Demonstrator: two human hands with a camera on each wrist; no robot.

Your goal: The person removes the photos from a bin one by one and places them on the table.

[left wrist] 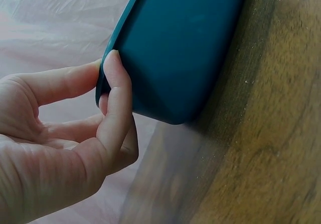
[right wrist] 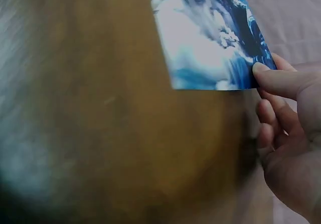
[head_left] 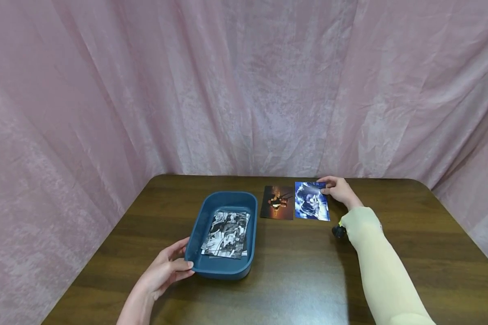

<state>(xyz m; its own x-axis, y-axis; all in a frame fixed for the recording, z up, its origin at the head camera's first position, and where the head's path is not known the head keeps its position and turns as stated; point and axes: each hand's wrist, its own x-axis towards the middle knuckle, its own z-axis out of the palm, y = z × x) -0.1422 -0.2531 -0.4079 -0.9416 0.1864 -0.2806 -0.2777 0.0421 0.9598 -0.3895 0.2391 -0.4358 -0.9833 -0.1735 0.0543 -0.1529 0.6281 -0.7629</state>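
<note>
My left hand (head_left: pixel 164 270) pinches the rim of a blue plastic bin (head_left: pixel 221 274) at its near left corner; the left wrist view shows the thumb and fingers (left wrist: pixel 118 78) on either side of that rim. Inside the bin lies a loose stack of black-and-white picture cards (head_left: pixel 226 234). At the far right, my right hand (head_left: pixel 339 191) pinches the right edge of a blue-and-white picture card (head_left: pixel 310 203) between thumb and fingers. In the right wrist view the card (right wrist: pixel 205 38) appears held by one corner. Beside it lies a dark orange-brown picture card (head_left: pixel 277 203).
A brown wooden table (head_left: pixel 292 280) carries everything, its back edge close to a pink curtain (head_left: pixel 244 90). A small black object (head_left: pixel 338 231) is at the right wrist, by the cuff of the pale yellow sleeve (head_left: pixel 374 253).
</note>
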